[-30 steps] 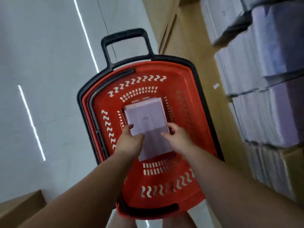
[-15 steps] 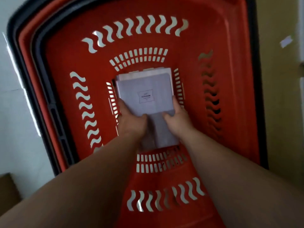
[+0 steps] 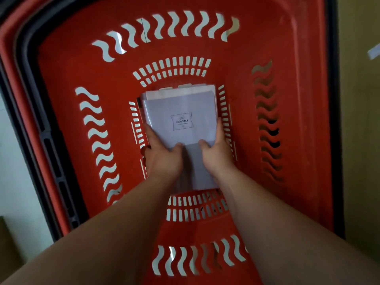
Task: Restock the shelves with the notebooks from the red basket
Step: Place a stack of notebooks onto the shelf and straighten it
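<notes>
a red basket seen from above, its top open and free to reach into. its slotted walls slope inward on every side, ringed by a black rim. a stack of pale notebooks fills the middle of the bottom, leaving only narrow bare strips to its left, right and far end. the left hand and right hand grip the stack's near corners, and both forearms crowd the near side of the opening.
</notes>
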Action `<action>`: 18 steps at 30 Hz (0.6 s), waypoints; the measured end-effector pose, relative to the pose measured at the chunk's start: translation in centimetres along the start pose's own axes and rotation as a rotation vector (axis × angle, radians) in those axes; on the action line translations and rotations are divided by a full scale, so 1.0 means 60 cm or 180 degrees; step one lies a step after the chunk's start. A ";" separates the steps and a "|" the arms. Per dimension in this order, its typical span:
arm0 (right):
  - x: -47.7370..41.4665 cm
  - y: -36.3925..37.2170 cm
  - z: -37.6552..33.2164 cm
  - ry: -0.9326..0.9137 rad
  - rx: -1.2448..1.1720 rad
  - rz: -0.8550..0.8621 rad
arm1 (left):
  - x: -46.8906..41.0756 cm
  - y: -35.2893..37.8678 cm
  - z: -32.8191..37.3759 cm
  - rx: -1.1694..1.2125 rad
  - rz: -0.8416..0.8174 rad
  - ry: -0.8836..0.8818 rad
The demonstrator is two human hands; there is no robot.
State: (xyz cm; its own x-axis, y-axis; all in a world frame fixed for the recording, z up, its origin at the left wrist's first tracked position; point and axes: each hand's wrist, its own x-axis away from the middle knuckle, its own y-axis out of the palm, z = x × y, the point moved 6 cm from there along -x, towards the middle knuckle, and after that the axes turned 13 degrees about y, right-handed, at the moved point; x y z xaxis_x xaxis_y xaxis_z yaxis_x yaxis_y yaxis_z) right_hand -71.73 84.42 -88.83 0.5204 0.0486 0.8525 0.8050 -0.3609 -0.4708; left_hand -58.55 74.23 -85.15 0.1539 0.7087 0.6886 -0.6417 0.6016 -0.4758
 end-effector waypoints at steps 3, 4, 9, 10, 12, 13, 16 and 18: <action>-0.004 -0.003 0.004 -0.0019 0.0121 -0.0001 | 0.000 0.000 -0.003 0.0017 -0.0038 -0.0002; -0.003 -0.004 0.003 0.0002 0.0123 0.0012 | 0.001 0.001 -0.004 0.0042 -0.0057 0.0002; 0.005 -0.009 0.002 0.0101 0.0097 0.0122 | 0.003 -0.001 -0.007 0.0427 -0.0138 0.0050; 0.008 -0.012 0.001 0.0089 0.0110 0.0134 | 0.002 -0.003 -0.007 0.0575 -0.0139 0.0029; 0.007 -0.024 0.002 0.0069 0.0138 0.0161 | 0.003 -0.005 -0.007 0.0850 -0.0196 0.0007; 0.006 -0.032 0.003 0.0071 0.0148 0.0158 | 0.004 -0.003 -0.007 0.0907 -0.0276 0.0031; 0.005 -0.052 -0.002 -0.0006 0.0073 0.0106 | 0.010 0.001 -0.008 0.0890 -0.0485 0.0071; 0.009 -0.052 -0.006 0.0001 0.0052 0.0011 | 0.011 0.000 -0.005 0.0876 -0.0442 0.0025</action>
State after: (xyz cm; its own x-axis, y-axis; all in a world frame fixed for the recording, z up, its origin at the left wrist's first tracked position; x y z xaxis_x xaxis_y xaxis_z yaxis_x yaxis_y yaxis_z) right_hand -74.04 85.26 -86.82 0.5231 0.0471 0.8509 0.8078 -0.3457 -0.4775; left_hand -58.23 74.78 -84.85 0.2595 0.6302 0.7318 -0.7934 0.5711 -0.2105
